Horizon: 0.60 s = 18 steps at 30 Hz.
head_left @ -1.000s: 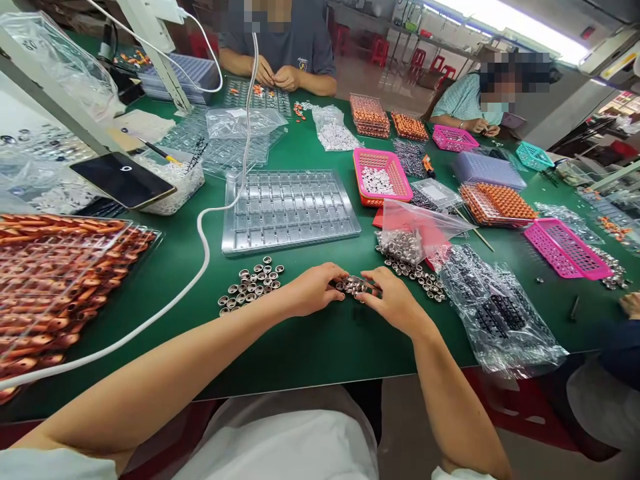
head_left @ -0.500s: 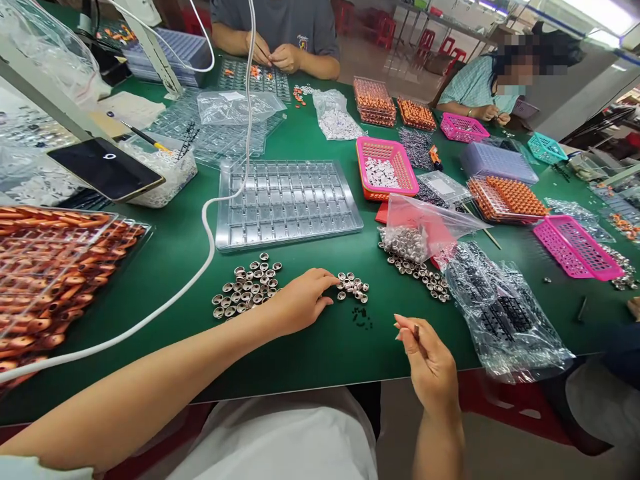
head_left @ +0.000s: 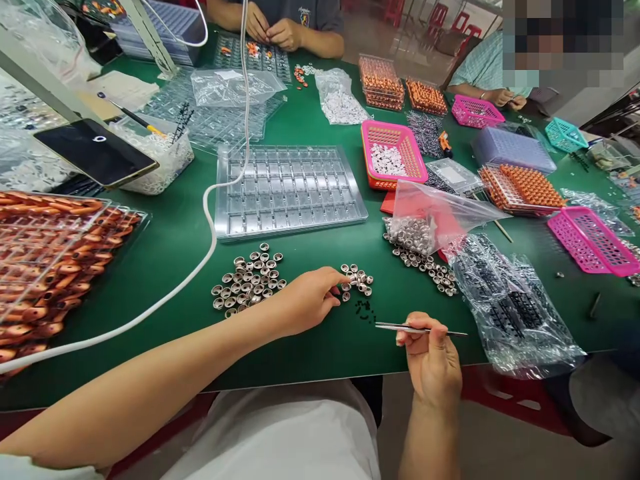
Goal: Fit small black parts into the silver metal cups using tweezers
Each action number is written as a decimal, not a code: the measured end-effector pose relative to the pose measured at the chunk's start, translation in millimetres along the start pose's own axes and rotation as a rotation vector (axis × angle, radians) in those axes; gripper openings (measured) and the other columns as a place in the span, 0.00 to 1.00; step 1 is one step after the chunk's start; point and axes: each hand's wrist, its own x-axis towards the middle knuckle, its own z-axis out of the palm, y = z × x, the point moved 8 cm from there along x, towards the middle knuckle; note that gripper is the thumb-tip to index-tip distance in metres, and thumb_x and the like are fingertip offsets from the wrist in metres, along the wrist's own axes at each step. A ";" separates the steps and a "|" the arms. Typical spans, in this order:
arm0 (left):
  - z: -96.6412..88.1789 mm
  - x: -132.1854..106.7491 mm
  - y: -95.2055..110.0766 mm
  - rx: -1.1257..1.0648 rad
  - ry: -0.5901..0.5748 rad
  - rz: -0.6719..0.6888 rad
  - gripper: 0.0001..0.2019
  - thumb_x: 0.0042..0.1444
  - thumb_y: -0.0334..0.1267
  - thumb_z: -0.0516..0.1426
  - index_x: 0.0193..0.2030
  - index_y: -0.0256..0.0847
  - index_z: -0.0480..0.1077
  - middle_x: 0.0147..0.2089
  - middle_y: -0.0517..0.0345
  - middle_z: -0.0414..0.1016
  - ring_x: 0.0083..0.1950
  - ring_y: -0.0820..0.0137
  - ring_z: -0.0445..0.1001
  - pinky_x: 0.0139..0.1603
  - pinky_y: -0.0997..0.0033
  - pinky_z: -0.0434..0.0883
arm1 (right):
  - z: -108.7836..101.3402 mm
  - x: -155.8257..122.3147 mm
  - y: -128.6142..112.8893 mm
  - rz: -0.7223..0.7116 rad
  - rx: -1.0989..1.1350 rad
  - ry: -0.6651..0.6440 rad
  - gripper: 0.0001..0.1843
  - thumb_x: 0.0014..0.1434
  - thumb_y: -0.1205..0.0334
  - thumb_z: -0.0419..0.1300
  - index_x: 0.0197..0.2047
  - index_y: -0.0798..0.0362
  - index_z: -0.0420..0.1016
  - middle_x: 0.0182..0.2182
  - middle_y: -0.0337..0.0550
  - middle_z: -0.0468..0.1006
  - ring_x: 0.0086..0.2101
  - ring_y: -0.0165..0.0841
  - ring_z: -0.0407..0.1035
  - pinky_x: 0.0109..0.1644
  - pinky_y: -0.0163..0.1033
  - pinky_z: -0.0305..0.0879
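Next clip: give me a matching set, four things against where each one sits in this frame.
Things:
1. tweezers
2. phone
3. clear tray
4. teal basket

Places:
A. far right of the table
B. in the right hand
C. mid-table, just beyond the metal caps
D. at the left, by the tub of white parts

Pairs: 1-B, 2-D, 3-C, 4-A
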 end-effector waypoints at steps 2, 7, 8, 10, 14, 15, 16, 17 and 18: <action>-0.8 -1.0 -0.6 0.043 0.012 -0.021 0.15 0.61 0.26 0.58 0.53 0.39 0.74 0.51 0.52 0.78 0.44 0.65 0.81 0.46 0.67 0.78 | 5.1 1.0 6.6 0.032 0.028 -0.017 0.20 0.70 0.46 0.54 0.40 0.52 0.77 0.37 0.42 0.73 0.30 0.30 0.76 0.32 0.39 0.75; 0.9 -2.4 0.1 0.116 0.004 -0.014 0.10 0.61 0.32 0.63 0.49 0.39 0.75 0.50 0.52 0.77 0.45 0.63 0.79 0.45 0.64 0.77 | 10.2 3.4 14.9 0.041 -0.035 0.023 0.10 0.65 0.53 0.62 0.42 0.51 0.76 0.39 0.42 0.73 0.31 0.29 0.75 0.35 0.39 0.77; 1.7 -2.2 0.7 0.130 -0.001 0.001 0.09 0.61 0.33 0.63 0.49 0.39 0.76 0.49 0.52 0.77 0.46 0.62 0.79 0.46 0.63 0.76 | 10.4 3.7 15.7 0.041 -0.025 0.028 0.08 0.64 0.55 0.64 0.42 0.50 0.76 0.39 0.42 0.73 0.31 0.29 0.75 0.35 0.39 0.77; 3.7 -1.5 1.3 0.156 -0.006 0.031 0.10 0.60 0.34 0.64 0.48 0.39 0.76 0.49 0.51 0.77 0.49 0.60 0.78 0.48 0.61 0.76 | 10.2 4.1 16.8 0.047 0.025 0.032 0.07 0.62 0.58 0.66 0.42 0.49 0.77 0.39 0.40 0.73 0.30 0.27 0.75 0.35 0.37 0.77; 7.8 0.8 0.3 0.205 0.015 0.063 0.11 0.61 0.38 0.65 0.49 0.37 0.76 0.48 0.49 0.78 0.50 0.57 0.77 0.49 0.57 0.76 | 8.9 3.3 18.8 0.082 0.089 0.037 0.06 0.61 0.62 0.67 0.42 0.49 0.78 0.39 0.40 0.74 0.29 0.27 0.76 0.33 0.35 0.77; 8.5 1.3 0.5 0.217 0.027 0.072 0.12 0.61 0.38 0.65 0.49 0.37 0.76 0.47 0.49 0.78 0.50 0.57 0.77 0.48 0.57 0.76 | 9.1 3.0 18.6 0.088 0.091 0.034 0.06 0.61 0.62 0.67 0.42 0.49 0.79 0.38 0.40 0.75 0.29 0.27 0.76 0.33 0.35 0.77; 9.2 1.7 1.0 0.225 0.038 0.083 0.12 0.61 0.38 0.64 0.49 0.37 0.76 0.47 0.49 0.78 0.50 0.57 0.77 0.48 0.57 0.76 | 9.6 2.7 18.2 0.091 0.091 0.030 0.06 0.61 0.62 0.67 0.42 0.49 0.79 0.38 0.40 0.75 0.29 0.27 0.76 0.32 0.35 0.77; 9.7 1.9 1.6 0.229 0.048 0.094 0.12 0.61 0.38 0.64 0.49 0.37 0.76 0.47 0.49 0.79 0.50 0.57 0.77 0.48 0.57 0.76 | 10.1 2.6 17.7 0.094 0.089 0.027 0.06 0.61 0.62 0.67 0.42 0.49 0.79 0.38 0.40 0.74 0.28 0.27 0.76 0.32 0.35 0.77; 10.1 2.0 2.0 0.230 0.057 0.103 0.12 0.62 0.38 0.64 0.50 0.37 0.76 0.47 0.49 0.79 0.50 0.57 0.77 0.47 0.58 0.76 | 10.7 2.5 17.1 0.096 0.088 0.024 0.05 0.61 0.62 0.67 0.42 0.49 0.79 0.38 0.40 0.74 0.28 0.28 0.76 0.32 0.36 0.77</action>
